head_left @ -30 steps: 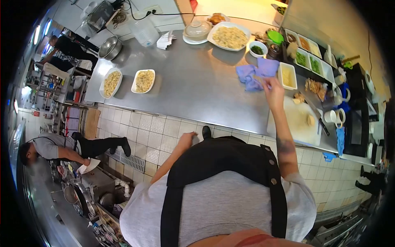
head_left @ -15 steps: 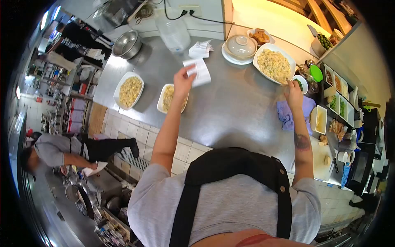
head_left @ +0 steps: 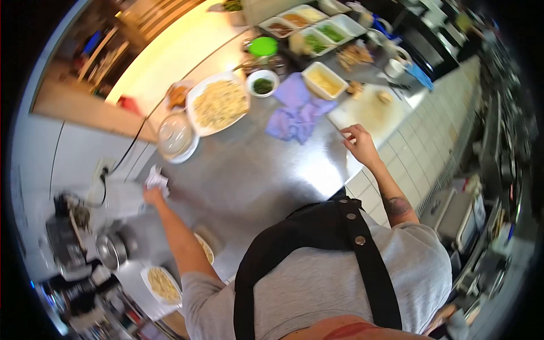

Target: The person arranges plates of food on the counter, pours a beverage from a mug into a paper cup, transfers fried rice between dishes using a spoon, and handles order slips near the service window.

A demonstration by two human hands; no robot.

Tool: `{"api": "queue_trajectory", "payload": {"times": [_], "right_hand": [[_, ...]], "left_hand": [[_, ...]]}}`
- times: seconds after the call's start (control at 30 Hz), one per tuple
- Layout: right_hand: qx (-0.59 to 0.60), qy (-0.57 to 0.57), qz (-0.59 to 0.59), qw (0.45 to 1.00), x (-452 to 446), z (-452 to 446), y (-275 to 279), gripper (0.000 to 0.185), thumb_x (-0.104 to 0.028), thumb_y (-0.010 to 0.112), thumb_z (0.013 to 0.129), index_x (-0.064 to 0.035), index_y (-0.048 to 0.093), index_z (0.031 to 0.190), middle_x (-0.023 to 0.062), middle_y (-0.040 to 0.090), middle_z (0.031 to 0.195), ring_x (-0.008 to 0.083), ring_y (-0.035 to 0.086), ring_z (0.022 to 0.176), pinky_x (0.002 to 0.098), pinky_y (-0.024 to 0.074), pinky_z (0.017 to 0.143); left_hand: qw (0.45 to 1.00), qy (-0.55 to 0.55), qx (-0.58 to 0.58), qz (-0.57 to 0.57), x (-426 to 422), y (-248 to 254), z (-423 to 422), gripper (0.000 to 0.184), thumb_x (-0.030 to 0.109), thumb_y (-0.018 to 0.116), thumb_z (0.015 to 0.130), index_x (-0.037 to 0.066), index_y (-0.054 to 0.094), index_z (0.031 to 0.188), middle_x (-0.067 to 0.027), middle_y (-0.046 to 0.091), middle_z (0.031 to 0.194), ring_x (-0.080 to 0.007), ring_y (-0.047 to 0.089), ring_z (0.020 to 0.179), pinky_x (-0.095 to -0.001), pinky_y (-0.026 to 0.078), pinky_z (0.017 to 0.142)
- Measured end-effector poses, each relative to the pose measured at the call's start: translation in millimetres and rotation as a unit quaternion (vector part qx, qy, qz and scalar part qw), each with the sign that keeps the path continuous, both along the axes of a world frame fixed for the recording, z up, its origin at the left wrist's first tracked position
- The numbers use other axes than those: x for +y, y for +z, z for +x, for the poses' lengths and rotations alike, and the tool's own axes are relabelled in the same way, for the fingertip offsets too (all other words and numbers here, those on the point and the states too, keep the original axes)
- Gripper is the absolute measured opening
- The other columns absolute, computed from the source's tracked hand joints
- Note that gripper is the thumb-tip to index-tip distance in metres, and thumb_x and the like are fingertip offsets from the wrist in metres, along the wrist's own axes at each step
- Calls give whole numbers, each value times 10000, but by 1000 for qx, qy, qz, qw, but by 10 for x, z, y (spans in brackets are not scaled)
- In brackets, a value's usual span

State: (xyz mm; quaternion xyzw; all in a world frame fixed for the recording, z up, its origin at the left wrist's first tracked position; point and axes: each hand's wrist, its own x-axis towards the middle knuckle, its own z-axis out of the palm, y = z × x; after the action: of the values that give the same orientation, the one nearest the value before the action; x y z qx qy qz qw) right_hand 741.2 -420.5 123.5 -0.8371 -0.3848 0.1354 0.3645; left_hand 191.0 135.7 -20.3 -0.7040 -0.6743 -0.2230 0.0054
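At the left, my left hand [head_left: 152, 194] is closed on white paper slips [head_left: 157, 178] beside the wall; its fingertips are blurred. My right hand [head_left: 361, 144] hovers by the near-left edge of the white cutting board [head_left: 371, 116], fingers loosely apart and nothing in them. A crumpled purple cloth [head_left: 294, 113] lies left of the board, next to a container of yellow food [head_left: 324, 80]. The large white dish of food [head_left: 220, 105] stands by a lidded bowl [head_left: 175, 136]. Two smaller dishes are at the lower left, one [head_left: 162, 285] in fuller view, the other [head_left: 204, 248] partly behind my left arm.
Ingredient trays [head_left: 314, 31] line the counter's back, near a green-lidded jar [head_left: 263, 47] and a bowl of chopped greens [head_left: 262, 85]. A metal bowl [head_left: 111, 250] is at the left. White cups [head_left: 395, 68] stand at the right. Part of another person shows at the lower right.
The view has turned to the right. My left hand has carried the paper from near the small dish to the wall side. My right hand has moved from the large dish's edge to beside the cutting board.
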Motion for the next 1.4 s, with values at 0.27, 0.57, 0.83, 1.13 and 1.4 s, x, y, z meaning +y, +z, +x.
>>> {"api": "queue_trajectory", "payload": {"times": [0.27,0.57,0.83,1.13,1.4], "right_hand": [[-64,-197,63,976,-826,1511,80,261,-107,677,751,-49,640,1003,91,609,795,175,608,652,273,496,605],[-243,-64,88,964,-722,4472,-33,391,-63,633,739,-69,588,1127,137,605,788,278,591,713,365,474,688],[-147,229,-24,962,-481,5562,-38,202,-69,646,733,-29,654,931,133,646,735,235,629,680,314,496,662],[5,8,175,985,-680,5928,-140,147,-72,649,792,1,542,722,67,623,625,109,624,558,239,474,513],[156,-27,268,950,-652,6091,-384,145,-54,629,810,39,615,920,81,651,705,125,654,678,228,508,575]], "left_hand": [[966,245,-72,25,-1226,405,1312,858,343,665,675,108,246,1385,-301,307,1275,-466,335,1160,-519,352,928],[985,75,-129,83,-3989,325,3826,693,186,641,721,53,325,1323,-276,267,1324,-435,298,1197,-548,302,957],[996,43,-47,62,-5427,196,4931,541,188,583,754,37,415,1245,-255,325,1311,-415,342,1178,-525,267,973],[991,72,84,73,-5539,228,5179,362,211,491,806,55,496,1133,-167,455,1238,-340,418,1143,-495,296,956],[989,84,99,75,-5538,282,5252,339,214,475,811,62,509,1112,-151,479,1201,-327,444,1115,-471,323,936]]}}
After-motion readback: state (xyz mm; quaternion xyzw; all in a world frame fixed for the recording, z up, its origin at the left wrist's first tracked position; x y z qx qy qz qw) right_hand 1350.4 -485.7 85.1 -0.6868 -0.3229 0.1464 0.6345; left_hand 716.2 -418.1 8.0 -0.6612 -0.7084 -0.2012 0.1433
